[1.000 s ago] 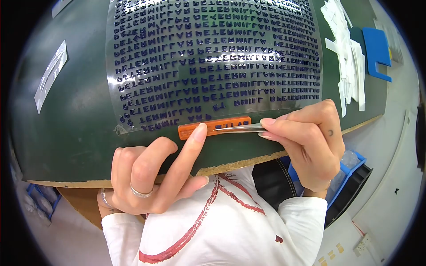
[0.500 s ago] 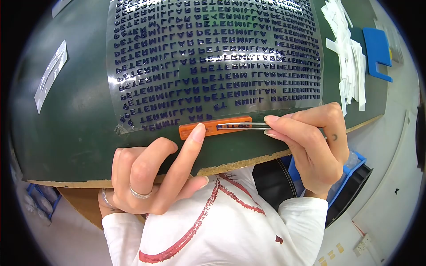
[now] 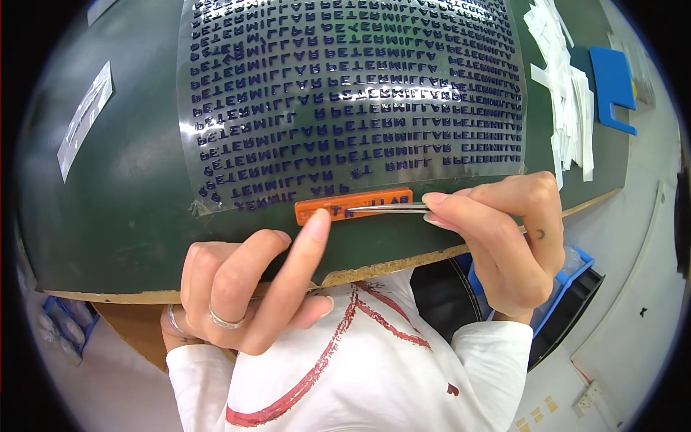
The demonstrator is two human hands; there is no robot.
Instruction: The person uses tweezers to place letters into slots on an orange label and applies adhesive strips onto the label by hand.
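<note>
A narrow orange tray (image 3: 374, 196) with small dark blue letters in its recess lies on the dark green table, near the front edge. My left hand (image 3: 241, 288) has its index finger stretched out, the fingertip resting on the tray's left part; the other fingers are bent. Metal tweezers (image 3: 394, 209) are pinched in my right hand (image 3: 507, 241). Their tips point left and reach a small dark letter at the tray, close to my left fingertip. Whether the tips grip that letter, I cannot tell. Beyond the tray lies a clear film sheet (image 3: 317, 97) with rows of dark blue letters.
White paper strips (image 3: 572, 108) are piled on the right, beside a blue plastic piece (image 3: 612, 79). A small clear strip (image 3: 85, 119) lies at the left. The worn table edge (image 3: 389, 266) runs just in front of me; blue bins (image 3: 576, 263) stand below it.
The tweezers' prongs are closer together, and their tips sit slightly lower and further left along the tray. A small letter now shows by the tips. My left finger stays on the tray.
</note>
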